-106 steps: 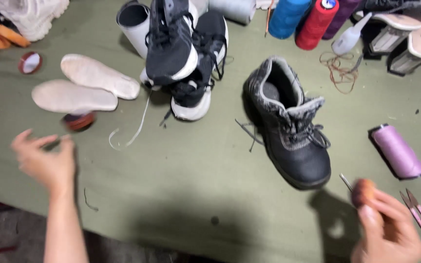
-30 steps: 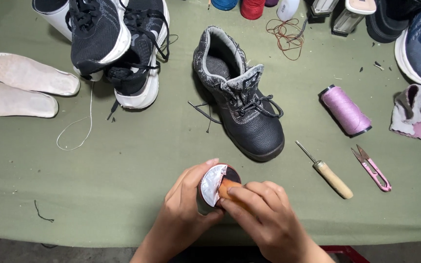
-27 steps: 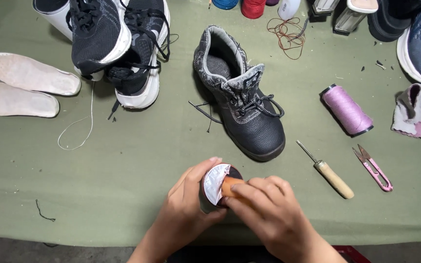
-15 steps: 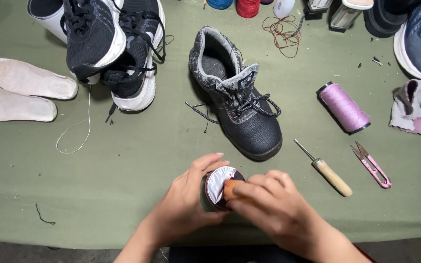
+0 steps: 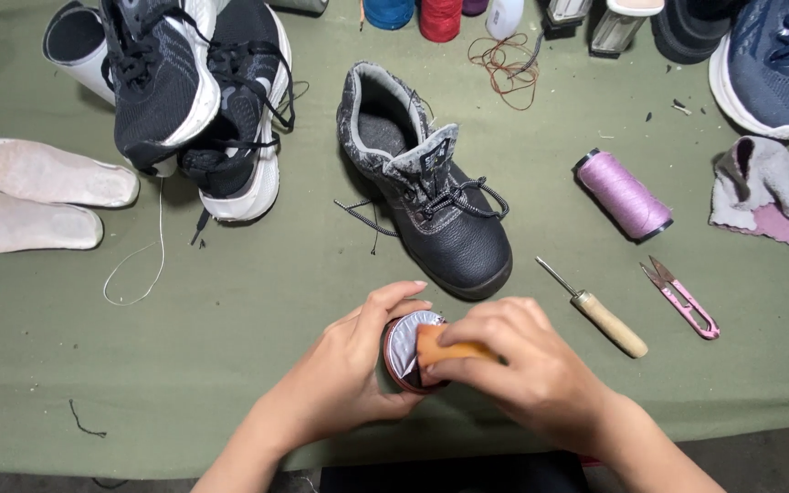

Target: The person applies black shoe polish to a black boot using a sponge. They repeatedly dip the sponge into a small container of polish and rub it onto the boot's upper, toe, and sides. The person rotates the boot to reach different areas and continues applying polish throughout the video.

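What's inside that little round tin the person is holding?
The small round tin in the left hand shows a silvery lining inside. The right hand presses an orange-handled applicator into it, hiding the rest.

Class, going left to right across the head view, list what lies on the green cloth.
Pale insoles → black-and-white sneakers → black boot → wooden-handled awl → lilac thread spool → pink snips → grey cloth.

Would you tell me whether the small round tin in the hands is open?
Open: the tin shows its pale lining, no lid on, and an orange-handled tool dips inside.
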